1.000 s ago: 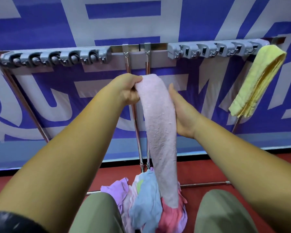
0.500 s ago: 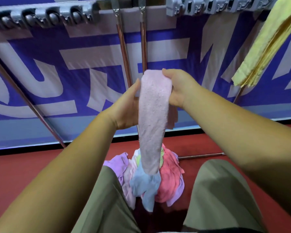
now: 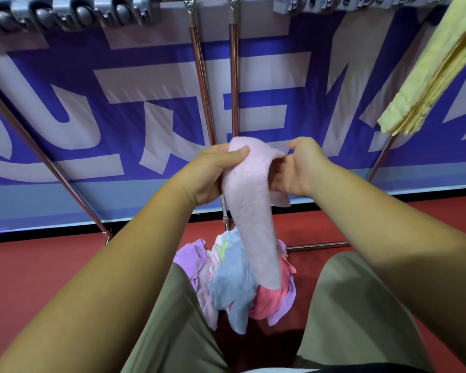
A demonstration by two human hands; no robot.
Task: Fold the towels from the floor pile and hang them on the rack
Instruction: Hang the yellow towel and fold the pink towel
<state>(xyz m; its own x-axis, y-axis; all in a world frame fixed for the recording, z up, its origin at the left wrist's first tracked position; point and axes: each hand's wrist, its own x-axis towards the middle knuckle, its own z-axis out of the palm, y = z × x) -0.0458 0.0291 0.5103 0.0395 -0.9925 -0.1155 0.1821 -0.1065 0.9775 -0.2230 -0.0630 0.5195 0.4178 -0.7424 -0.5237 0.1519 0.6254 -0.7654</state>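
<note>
1. We hold the pink towel (image 3: pixel 249 211) at the middle of our view. The left hand (image 3: pixel 210 176) pinches its top edge, thumb on the near face. The right hand (image 3: pixel 297 168), just at 3 o'clock of the left, has its fingers (image 3: pixel 296 146) curled round the same edge. Both are clenched on cloth.
2. The towel hangs as a narrow band toward 6 o'clock, its lower end in front of the floor pile (image 3: pixel 232 289); we cannot tell whether they touch.
3. We judge it light, soft and limp: it sags from any single grip and will not keep a fold unaided. It is best taken at the two top corners, held apart, so the edges line up.
4. The rack (image 3: pixel 201 76) rises at 12 o'clock on copper poles, with grey clip rows (image 3: pixel 73 14) at 11 and 1 o'clock. A folded yellow towel (image 3: pixel 428 84) hangs at 2 o'clock.
5. The floor (image 3: pixel 51 270) is red and a blue-and-white banner (image 3: pixel 119 103) stands behind the rack. Our olive trousers (image 3: pixel 347 305) flank the pile at 5 and 7 o'clock.
</note>
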